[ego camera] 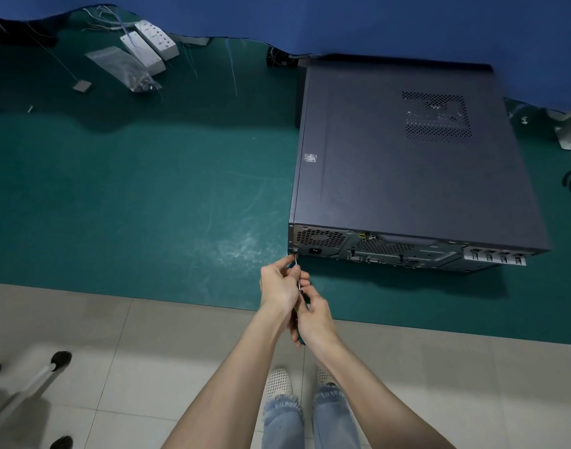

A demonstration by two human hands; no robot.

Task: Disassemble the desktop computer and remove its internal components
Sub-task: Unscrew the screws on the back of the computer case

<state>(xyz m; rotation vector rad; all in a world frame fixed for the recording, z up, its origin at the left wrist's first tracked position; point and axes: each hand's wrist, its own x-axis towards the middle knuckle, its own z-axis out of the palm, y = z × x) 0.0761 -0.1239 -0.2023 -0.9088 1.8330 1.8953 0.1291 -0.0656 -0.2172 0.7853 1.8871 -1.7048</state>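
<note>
A dark grey desktop computer case (407, 163) lies on its side on the green table mat (148, 196), its side panel with a vent grid facing up and its rear panel (375, 247) toward me. A thin screwdriver (296, 261) points at a screw (294, 250) on the rear panel's lower left corner. My left hand (279, 283) pinches the metal shaft near the tip. My right hand (310, 314) grips the handle just behind it; the handle is mostly hidden by my fingers.
Two white power strips (151, 43), a clear plastic bag (125, 68) and a small grey square part (82, 86) lie at the mat's far left. Loose wires trail along the blue back wall. A metal bracket (568, 131) sits at the far right. Tiled floor lies below the table edge.
</note>
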